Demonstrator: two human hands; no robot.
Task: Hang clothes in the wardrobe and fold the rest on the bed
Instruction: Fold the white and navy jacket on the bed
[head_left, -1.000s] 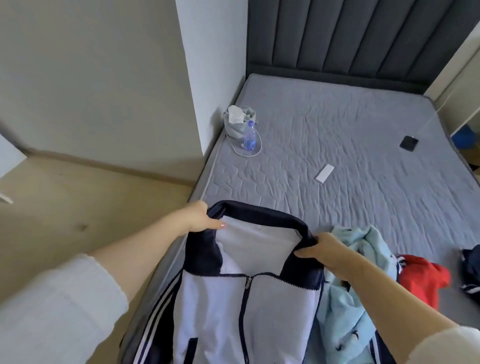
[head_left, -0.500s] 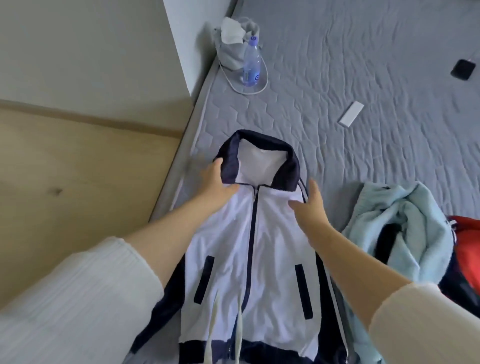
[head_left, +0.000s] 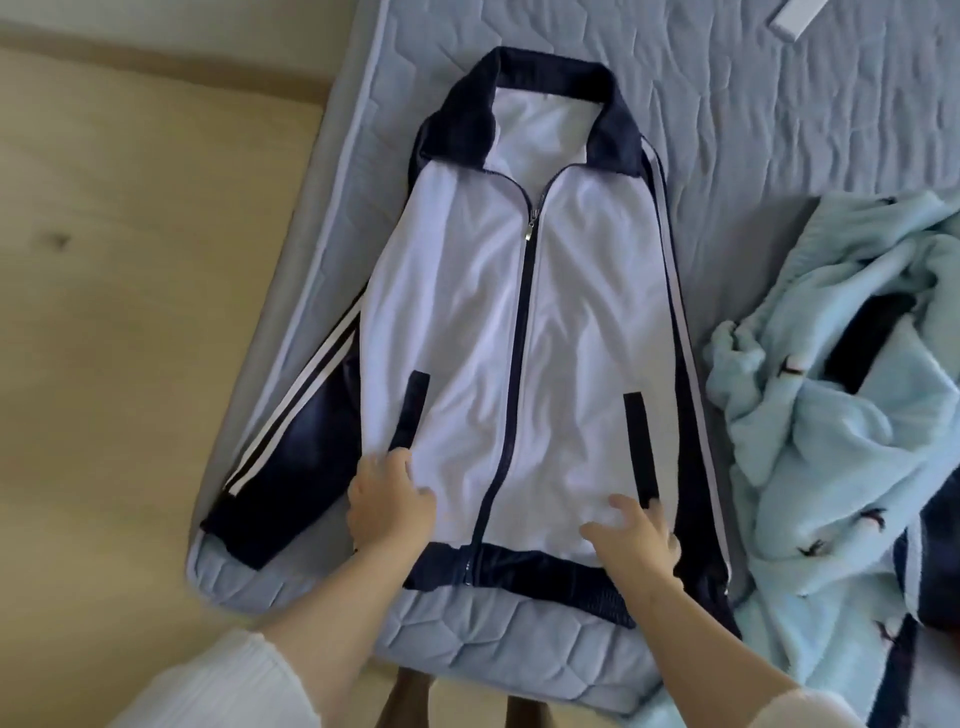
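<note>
a: as the camera looks straight down, what lies on the bed (head_left: 779, 156)?

b: a white jacket (head_left: 571, 312) with navy collar, sleeves and hem; it lies flat and front up at the bed's near left corner; the zip is closed almost to the collar; the collar points away from the person and the hem sits near the bed's edge.

a: and the hands?

b: the left hand (head_left: 389, 504) rests on the white front just below the pocket slit on its side, fingers close together and slightly bent, pinching nothing i can make out; the right hand (head_left: 634, 535) lies flat by the lower end of the other pocket, fingers spread.

a: anything else?

b: a crumpled pale blue fleece (head_left: 831, 441) lies on the bed just right of the jacket; a white strip (head_left: 795, 21) shows at the top edge; a wooden floor (head_left: 130, 312) fills the left; one striped sleeve (head_left: 291, 431) runs along the bed's left edge.
</note>
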